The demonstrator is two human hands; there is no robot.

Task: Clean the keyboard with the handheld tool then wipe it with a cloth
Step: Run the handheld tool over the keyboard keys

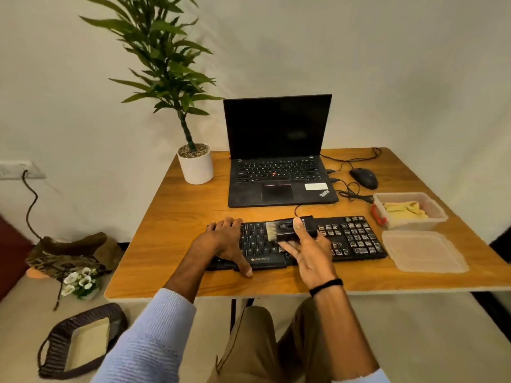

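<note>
black keyboard [298,243], glossy right-side keys

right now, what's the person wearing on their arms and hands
Left arm: light blue ribbed knit sleeve, pushed up the forearm. Right wrist: thin black band; a light blue cuff shows at the frame's bottom edge. Left hand and right hand: no gloves.
</note>
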